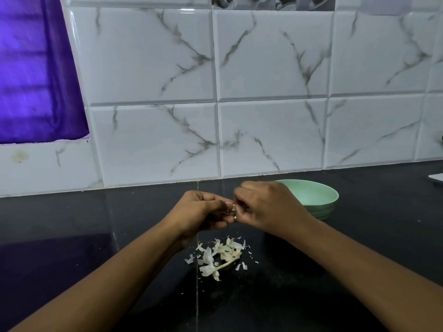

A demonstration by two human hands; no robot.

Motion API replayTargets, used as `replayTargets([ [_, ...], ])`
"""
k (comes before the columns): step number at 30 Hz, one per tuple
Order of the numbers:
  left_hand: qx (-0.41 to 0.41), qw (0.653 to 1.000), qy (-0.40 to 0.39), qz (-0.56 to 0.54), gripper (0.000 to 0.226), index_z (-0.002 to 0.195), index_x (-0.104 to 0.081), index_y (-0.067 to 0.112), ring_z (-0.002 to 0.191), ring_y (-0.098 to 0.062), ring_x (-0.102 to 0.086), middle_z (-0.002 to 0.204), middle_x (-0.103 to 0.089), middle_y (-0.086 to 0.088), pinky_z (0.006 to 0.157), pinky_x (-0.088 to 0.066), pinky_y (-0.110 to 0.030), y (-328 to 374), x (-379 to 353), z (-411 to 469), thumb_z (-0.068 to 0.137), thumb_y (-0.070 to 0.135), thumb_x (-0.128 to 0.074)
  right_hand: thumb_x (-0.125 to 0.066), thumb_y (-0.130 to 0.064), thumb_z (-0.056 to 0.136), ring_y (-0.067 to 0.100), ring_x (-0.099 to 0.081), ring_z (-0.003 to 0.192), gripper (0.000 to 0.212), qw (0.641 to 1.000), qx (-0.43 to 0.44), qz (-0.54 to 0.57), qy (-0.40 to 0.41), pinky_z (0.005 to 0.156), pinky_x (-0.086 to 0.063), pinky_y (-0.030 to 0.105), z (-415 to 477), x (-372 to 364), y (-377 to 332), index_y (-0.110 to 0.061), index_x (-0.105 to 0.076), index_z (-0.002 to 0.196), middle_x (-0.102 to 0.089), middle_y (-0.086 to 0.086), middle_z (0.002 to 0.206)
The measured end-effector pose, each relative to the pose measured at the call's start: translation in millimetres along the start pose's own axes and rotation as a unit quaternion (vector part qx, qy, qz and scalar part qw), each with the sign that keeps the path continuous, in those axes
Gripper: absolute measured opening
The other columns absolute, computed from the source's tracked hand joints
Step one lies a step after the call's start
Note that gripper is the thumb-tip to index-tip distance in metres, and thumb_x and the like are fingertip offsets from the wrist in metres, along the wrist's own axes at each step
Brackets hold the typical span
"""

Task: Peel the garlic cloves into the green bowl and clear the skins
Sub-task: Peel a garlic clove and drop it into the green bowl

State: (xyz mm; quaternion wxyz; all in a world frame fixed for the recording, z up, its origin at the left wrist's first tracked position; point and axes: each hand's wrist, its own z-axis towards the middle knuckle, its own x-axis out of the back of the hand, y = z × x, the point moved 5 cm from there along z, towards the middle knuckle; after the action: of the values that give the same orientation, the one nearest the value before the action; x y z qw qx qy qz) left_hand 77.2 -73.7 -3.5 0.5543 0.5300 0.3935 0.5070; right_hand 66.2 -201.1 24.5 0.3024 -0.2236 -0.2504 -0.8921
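Both hands are meeting above the middle of the black counter (pixel 96 224). The left hand (pixel 201 212) is curling its fingers in and pinching a small garlic clove (pixel 233 207) between thumb and fingertips. The right hand (pixel 266 207) is closing narrow on the clove's other end, fingers bent, with the knuckles hiding most of the grip. The green bowl (pixel 318 195) is sitting on the counter just beyond and right of the right hand, which is covering the bowl's left rim, so its contents are not showing. A loose pile of skins (pixel 220 255) is lying on the counter directly near-side of the hands, between the two forearms, with small flakes scattering around it. A pale seam (pixel 197 295) is running near to far through the counter, passing under the pile. The marble-veined tiled wall (pixel 263 128) is closing off the far edge. A purple curtain (pixel 36 80) is hanging at far left. A white flat object (pixel 436 177) is poking in at the right edge, cut off by the frame. A printed tile band (pixel 275 2) is running along the top, too cropped to read. Open counter is stretching left of the left forearm and right of the bowl.
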Motion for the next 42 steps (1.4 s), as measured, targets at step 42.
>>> replayTargets([
  [42, -0.068, 0.995, -0.002, -0.068, 0.013, 0.085, -0.069, 0.014, 0.074, -0.008, -0.071, 0.079, -0.074, -0.001, 0.054, -0.051, -0.017, 8, 10, 2, 0.084, 0.002, -0.063, -0.076, -0.010, 0.077, 0.004, -0.065, 0.054, 0.008, 0.884, -0.271, 0.376, -0.068, 0.054, -0.044, 0.011, -3, 0, 23, -0.016, -0.072, 0.079, -0.067, -0.006, 0.058],
])
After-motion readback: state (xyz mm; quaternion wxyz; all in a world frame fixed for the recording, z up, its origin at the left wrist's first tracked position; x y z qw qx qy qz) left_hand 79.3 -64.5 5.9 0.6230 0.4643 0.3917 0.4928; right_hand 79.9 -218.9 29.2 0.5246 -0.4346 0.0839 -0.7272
